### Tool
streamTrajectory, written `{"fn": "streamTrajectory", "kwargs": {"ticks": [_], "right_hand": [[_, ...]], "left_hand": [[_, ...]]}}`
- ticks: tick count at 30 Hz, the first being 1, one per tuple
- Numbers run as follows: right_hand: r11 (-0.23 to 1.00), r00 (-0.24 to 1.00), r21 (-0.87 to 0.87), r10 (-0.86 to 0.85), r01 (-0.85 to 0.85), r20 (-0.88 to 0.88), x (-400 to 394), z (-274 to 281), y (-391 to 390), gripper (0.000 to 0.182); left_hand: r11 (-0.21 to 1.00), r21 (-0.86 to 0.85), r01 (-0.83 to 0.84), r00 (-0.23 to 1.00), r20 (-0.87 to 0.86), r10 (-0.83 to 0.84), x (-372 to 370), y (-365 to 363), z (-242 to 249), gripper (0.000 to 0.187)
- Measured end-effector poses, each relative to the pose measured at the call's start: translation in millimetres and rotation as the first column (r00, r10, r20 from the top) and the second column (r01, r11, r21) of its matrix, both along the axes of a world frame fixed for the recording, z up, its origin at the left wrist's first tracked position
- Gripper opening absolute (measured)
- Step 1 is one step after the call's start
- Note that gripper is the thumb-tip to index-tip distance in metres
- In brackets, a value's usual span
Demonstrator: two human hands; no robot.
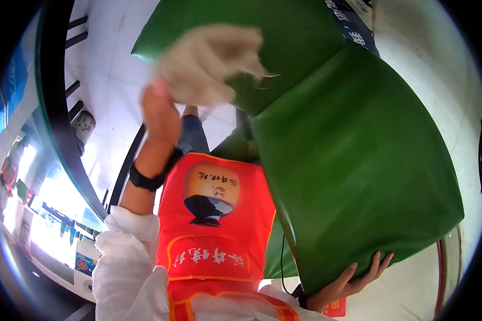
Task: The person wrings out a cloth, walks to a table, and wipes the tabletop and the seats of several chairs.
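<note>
My left hand (162, 115), blurred by motion, is closed on a beige cloth (198, 67) at the upper left. The cloth is raised in front of a green padded surface (294, 32); whether they touch cannot be told. A second large green padded section (359, 160) meets it along a seam and fills the right side. At the lower right my right hand (353, 283) rests against the lower edge of this section, fingers spread and holding nothing. A black band is on my left wrist.
A red apron (217, 214) covers my front, with my legs beyond it. On the left stands a dark-framed, glass-edged table (56, 128) above a pale tiled floor (110, 64). A dark printed item (353, 27) lies at the top right, beside a pale surface (412, 48).
</note>
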State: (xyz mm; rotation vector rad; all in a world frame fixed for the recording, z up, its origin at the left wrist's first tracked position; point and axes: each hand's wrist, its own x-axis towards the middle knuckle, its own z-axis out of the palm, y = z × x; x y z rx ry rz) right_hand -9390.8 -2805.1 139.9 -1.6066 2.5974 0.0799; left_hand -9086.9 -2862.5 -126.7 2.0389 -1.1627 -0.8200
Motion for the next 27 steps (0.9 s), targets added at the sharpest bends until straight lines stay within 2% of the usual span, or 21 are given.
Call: {"fn": "streamTrajectory", "kwargs": {"ticks": [1,2,3,5,6,7,9,10,12,13,15,16,17,19,20,22,25,27], "right_hand": [[1.000,1.000,0.013,0.004,-0.004,0.000,-4,1,2,0.042],[1.000,1.000,0.010,0.006,-0.006,-0.007,-8,3,2,0.042],[0.999,1.000,0.029,-0.014,0.014,-0.009,-11,5,4,0.043],[0.999,0.999,0.034,-0.037,0.038,-0.015,-24,7,14,0.044],[1.000,1.000,0.026,-0.012,0.012,0.018,-34,7,19,0.043],[1.000,0.999,0.023,0.015,-0.016,0.046,-44,8,19,0.042],[1.000,0.998,0.011,0.011,-0.012,0.058,-59,8,21,0.041],[1.000,0.996,0.001,0.008,-0.008,0.086,-67,6,23,0.041],[1.000,0.996,0.004,0.018,-0.018,0.087,-83,6,28,0.040],[0.999,0.995,0.012,0.036,-0.037,0.094,-90,4,31,0.040],[0.999,0.993,0.015,0.035,-0.036,0.114,-95,-4,33,0.040],[0.999,0.991,0.007,0.038,-0.039,0.129,-100,-8,32,0.039],[0.999,0.990,-0.003,0.043,-0.043,0.133,-106,-12,31,0.039],[0.997,0.979,-0.020,0.076,-0.073,0.188,-114,-20,34,0.039],[0.996,0.980,-0.015,0.086,-0.085,0.181,-115,-22,32,0.039],[0.995,0.979,-0.030,0.097,-0.093,0.180,-121,-26,37,0.038],[0.994,0.980,-0.052,0.103,-0.095,0.173,-125,-33,41,0.037],[0.995,0.980,-0.041,0.093,-0.087,0.174,-126,-32,41,0.037]], "left_hand": [[0.985,-0.032,-0.167,0.982,-0.098,0.163,3,-29,13,0.046],[0.968,-0.192,-0.164,0.987,-0.035,0.160,4,-54,17,0.048],[0.967,-0.161,-0.196,0.976,-0.127,0.176,10,-65,13,0.045],[0.991,0.017,-0.133,0.990,0.048,0.132,22,-69,-34,0.041],[0.971,0.236,-0.033,0.999,-0.031,0.041,23,-75,-54,0.041],[0.895,0.438,0.087,0.991,-0.130,-0.032,18,-80,-71,0.042],[0.952,0.274,0.137,0.990,-0.021,-0.136,-13,-68,-100,0.047],[0.954,0.264,0.142,0.990,-0.023,-0.141,-23,-64,-110,0.047],[0.896,0.323,0.306,0.949,-0.032,-0.312,-27,-60,-122,0.053],[0.895,0.324,0.306,0.949,-0.024,-0.315,-29,-65,-115,0.053],[0.822,0.439,0.363,0.919,-0.313,-0.239,-34,-74,-107,0.053],[0.847,0.407,0.341,0.886,-0.441,-0.144,-33,-78,-108,0.050],[0.853,0.401,0.336,0.889,-0.435,-0.145,-31,-84,-110,0.050],[0.827,0.428,0.366,0.791,-0.611,-0.034,-25,-95,-118,0.045],[0.828,0.423,0.369,0.792,-0.609,-0.042,-25,-96,-121,0.045],[0.877,0.411,0.247,0.796,-0.602,0.058,-34,-100,-124,0.043],[0.898,0.393,0.200,0.835,-0.547,0.053,-38,-97,-129,0.043],[0.905,0.379,0.195,0.817,-0.573,0.064,-39,-98,-139,0.041]]}}
